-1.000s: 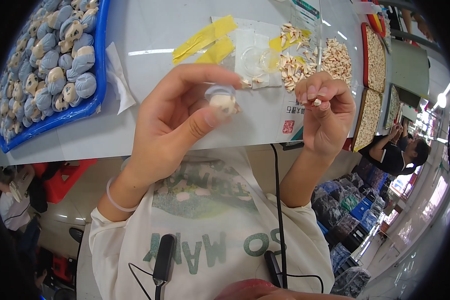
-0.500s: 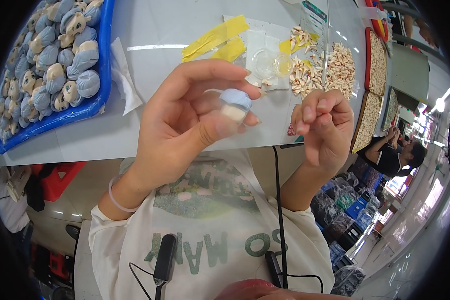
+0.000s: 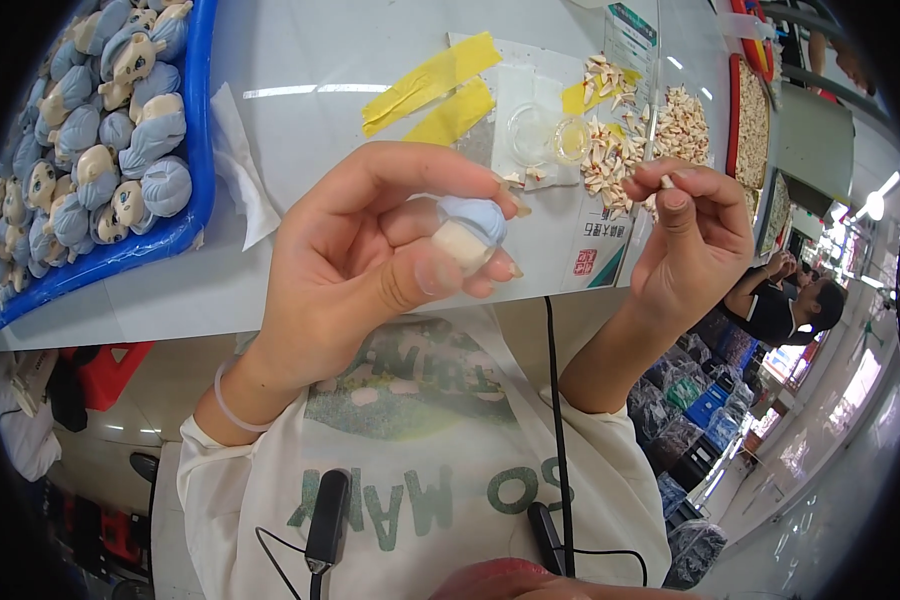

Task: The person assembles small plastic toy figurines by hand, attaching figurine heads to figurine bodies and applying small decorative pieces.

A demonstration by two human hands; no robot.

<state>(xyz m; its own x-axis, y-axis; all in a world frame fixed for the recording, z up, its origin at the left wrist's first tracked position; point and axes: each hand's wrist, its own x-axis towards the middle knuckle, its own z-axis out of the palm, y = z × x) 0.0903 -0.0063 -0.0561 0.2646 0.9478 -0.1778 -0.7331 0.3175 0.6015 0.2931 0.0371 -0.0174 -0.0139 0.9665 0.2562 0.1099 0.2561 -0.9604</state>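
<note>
My left hand [image 3: 355, 250] is closed around a doll head [image 3: 468, 232] with light blue hair and a cream-coloured lower part. The thumb presses on it from below and the fingers curl over its far side. Off to the right, my right hand [image 3: 700, 225] pinches a small pale pointed piece [image 3: 667, 182] between thumb and fingertip. Just beyond that hand lies a pile of small cream pointed pieces [image 3: 610, 165] with reddish-brown marks. Another pile of the same kind of pieces [image 3: 682, 125] is to its right.
At the left stands a blue tray [image 3: 202, 150] full of blue-haired doll heads, with a white tissue [image 3: 242, 170] beside it. Yellow tape strips [image 3: 435, 80] and a round clear dish [image 3: 526, 135] lie mid-table. A red-rimmed tray [image 3: 738, 110] stands right. A black cable [image 3: 558, 420] hangs before me.
My right hand has moved right and slightly up, and the pale piece now shows at its fingertips. My left hand stays nearly in place with the doll head.
</note>
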